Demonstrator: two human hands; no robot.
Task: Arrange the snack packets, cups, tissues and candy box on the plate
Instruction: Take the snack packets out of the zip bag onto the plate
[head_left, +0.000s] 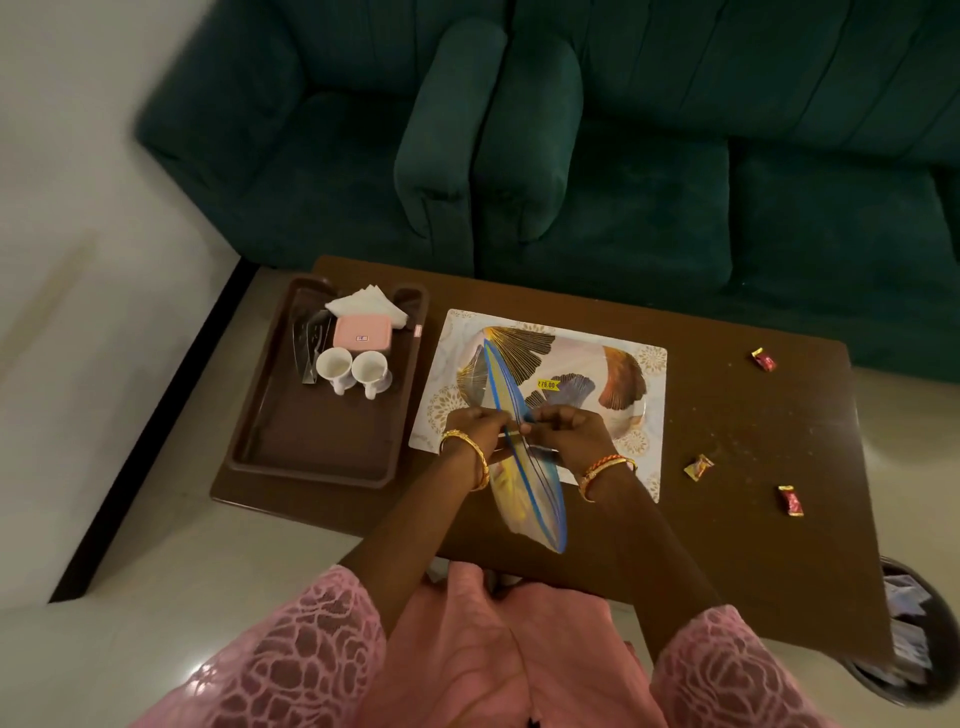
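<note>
— While both hands meet over the near edge of the plate (618, 374), what are they holding?

— A clear zip bag (524, 483) with a blue seal line. The left hand (475, 428) and the right hand (563, 428) pinch its top edge from either side, fingertips nearly touching, fingers curled on the plastic. The bag stretches from beyond the hands, over the plate, back toward the person's body.

— And the plate itself?

— It lies directly under and beyond the hands, on a white placemat (655, 415) with gold patterns. It bears a gold fan design and a yellow price sticker (547, 384) just past the right hand's fingers.

— Where are the cups?

— To the left of the left hand and farther away, two white cups (350, 370) stand side by side in a brown tray (317, 447). Just behind them sits a pink candy box (362, 331), with white tissues (363, 301) touching its far side. Something of clear plastic lies beside the cups; I cannot tell what it is.

— Anything to the right?

— Three wrapped candies (698, 466) lie scattered on the brown table (753, 467), well apart from the right hand, among scattered crumbs.
</note>
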